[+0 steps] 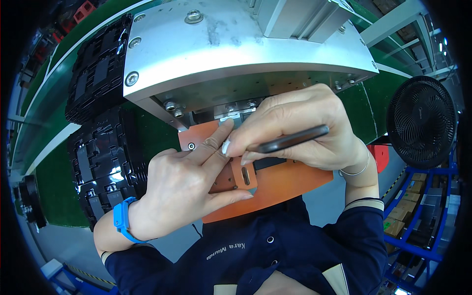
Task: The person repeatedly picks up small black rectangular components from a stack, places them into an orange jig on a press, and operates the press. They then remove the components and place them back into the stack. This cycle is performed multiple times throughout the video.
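My right hand (300,125) is closed around a slim dark pen-shaped tool (295,139), whose rear end points right; its working tip is hidden by my fingers. My left hand (184,179) lies on an orange fixture plate (295,182), its fingers stretched and its thumb apart beside a small orange slotted block (246,175). The fingertips of both hands meet near the plate's far edge, under the metal press frame. A small white spot shows at my right thumb tip; I cannot tell what it is. Whatever lies beneath the fingertips is hidden.
A large silver metal frame (236,49) with bolts stands right beyond my hands. Stacked black plastic trays (105,157) sit on the green bench at left. A black fan (422,122) stands at right, above a blue rack (418,246) holding boxes.
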`<state>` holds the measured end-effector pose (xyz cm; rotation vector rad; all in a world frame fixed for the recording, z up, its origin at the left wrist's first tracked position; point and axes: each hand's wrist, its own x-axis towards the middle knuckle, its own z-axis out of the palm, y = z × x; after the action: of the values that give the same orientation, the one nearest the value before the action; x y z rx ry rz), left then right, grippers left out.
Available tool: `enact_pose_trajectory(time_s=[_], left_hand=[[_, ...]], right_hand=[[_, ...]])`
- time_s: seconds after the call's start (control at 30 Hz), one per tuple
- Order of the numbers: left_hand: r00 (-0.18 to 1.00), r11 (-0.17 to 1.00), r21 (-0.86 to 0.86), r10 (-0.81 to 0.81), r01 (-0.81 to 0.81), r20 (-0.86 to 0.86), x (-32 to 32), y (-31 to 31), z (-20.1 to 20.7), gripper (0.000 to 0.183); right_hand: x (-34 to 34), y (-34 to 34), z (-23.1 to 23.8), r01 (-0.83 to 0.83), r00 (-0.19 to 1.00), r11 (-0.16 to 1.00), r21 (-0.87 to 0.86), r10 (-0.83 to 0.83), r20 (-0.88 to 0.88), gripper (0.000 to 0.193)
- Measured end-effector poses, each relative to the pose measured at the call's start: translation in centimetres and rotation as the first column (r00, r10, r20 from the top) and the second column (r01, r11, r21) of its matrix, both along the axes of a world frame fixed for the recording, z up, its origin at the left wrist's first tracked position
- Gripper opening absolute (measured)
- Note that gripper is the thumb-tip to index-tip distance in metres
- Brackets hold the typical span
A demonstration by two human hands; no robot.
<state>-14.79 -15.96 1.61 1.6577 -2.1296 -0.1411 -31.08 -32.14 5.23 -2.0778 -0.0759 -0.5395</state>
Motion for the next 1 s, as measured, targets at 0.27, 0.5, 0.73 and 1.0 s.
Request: enact_pose_trajectory(time_s=[0.27,0.5,0.73,1.0], left_hand=[[0.999,1.0,0.028,-0.001,0.0,0.037,0.0,-0.1,0.4,0.059],[0.998,0.999,0.037,-0.012,0.01,0.062,0.0,-0.1,0.5,0.065],[0.999,1.0,-0.005,-0.027,0.027,-0.023,0.0,-0.1,0.2,0.067],[0.997,0.998,0.062,0.024,-0.019,-0.069,-0.1,0.4,0.0,0.059]], right_hand=[[0.4,-0.6,-0.3,-0.059,0.997,0.997,0.058,0.056,0.062,0.017],[0.1,1.5,-0.7,0.078,0.983,0.995,-0.057,-0.068,0.17,0.05],[-0.7,1.6,2.7,0.139,0.986,0.915,-0.379,-0.092,0.139,0.017],[0.8,-1.2,2.8,-0.372,0.923,0.908,0.192,0.341,0.177,0.047]])
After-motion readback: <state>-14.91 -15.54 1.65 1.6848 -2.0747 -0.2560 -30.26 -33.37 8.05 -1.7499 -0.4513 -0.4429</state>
